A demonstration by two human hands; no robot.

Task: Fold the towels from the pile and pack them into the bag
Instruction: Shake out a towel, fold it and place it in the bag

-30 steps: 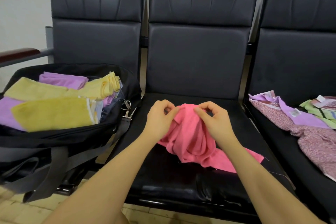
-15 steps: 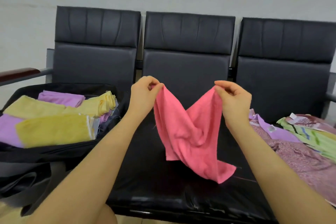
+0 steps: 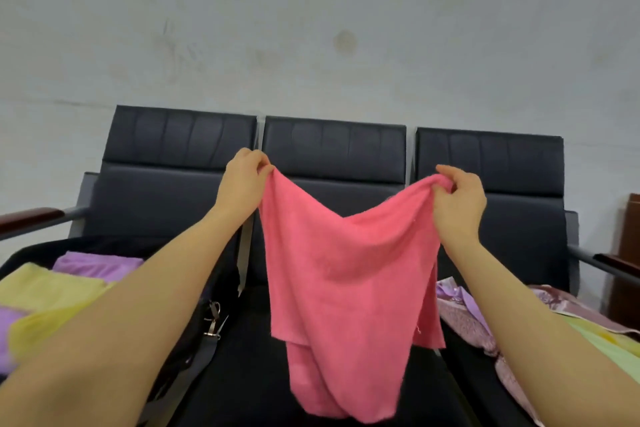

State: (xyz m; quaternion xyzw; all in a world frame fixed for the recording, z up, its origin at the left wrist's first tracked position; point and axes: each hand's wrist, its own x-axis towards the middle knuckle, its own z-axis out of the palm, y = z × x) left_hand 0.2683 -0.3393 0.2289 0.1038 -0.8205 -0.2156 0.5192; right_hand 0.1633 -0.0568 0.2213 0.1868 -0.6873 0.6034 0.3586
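Three black seats [image 3: 332, 156] stand joined in a row against a pale wall [image 3: 311, 28], with wooden armrests [image 3: 31, 217] at both ends.

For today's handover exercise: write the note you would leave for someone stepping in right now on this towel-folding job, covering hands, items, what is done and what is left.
Left hand and right hand each pinch a top corner of the pink towel, held up and spread in front of the middle seat.
Bag on the left seat already holds folded yellow and purple towels.
Unfolded pile lies on the right seat.
Done: several towels packed.
Left: fold the pink towel, pack it, then work through the pile.
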